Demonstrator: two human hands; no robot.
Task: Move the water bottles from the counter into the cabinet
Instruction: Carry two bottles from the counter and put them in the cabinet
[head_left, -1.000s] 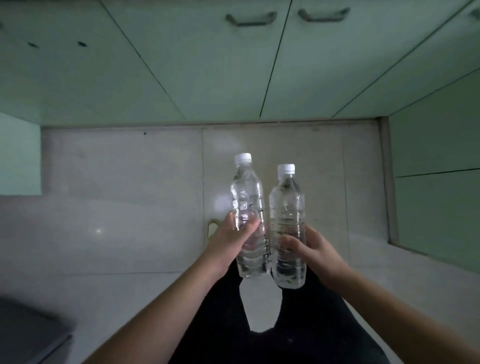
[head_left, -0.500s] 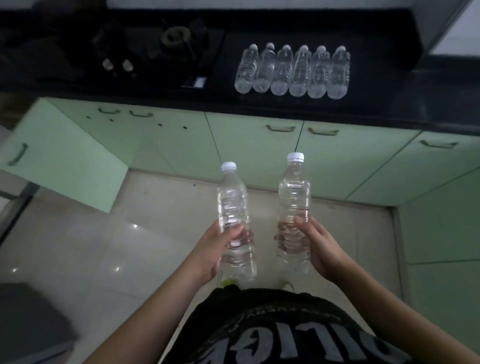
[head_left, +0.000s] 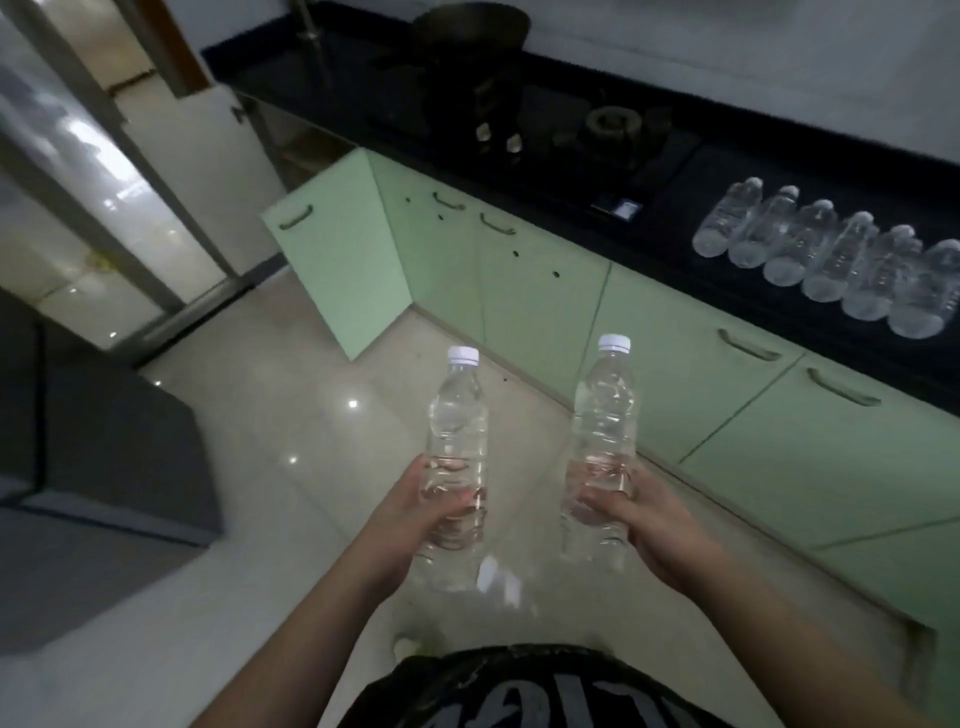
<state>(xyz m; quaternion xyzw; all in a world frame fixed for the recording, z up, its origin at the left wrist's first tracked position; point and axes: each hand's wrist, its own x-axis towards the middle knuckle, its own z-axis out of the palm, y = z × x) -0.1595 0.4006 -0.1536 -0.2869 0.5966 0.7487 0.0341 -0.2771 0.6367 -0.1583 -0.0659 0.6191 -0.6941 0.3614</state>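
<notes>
The left hand (head_left: 415, 512) and right hand (head_left: 657, 525) are each wrapping fingers around a bottle, carrying them while six bottles (head_left: 826, 260) are waiting along the counter's (head_left: 571, 171) right end.

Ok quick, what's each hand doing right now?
Left hand: closed around the left water bottle.
Right hand: closed around the right water bottle.

1. The person wears a black short-sleeved T-shirt (head_left: 519, 686) with large grey block lettering across the chest, only partly readable.
2. Both forearms are bare from the shirt outward, with no sleeves, watch or bands showing.
3. The left hand (head_left: 410, 512) and right hand (head_left: 649, 512) are bare, without gloves or rings.
</notes>
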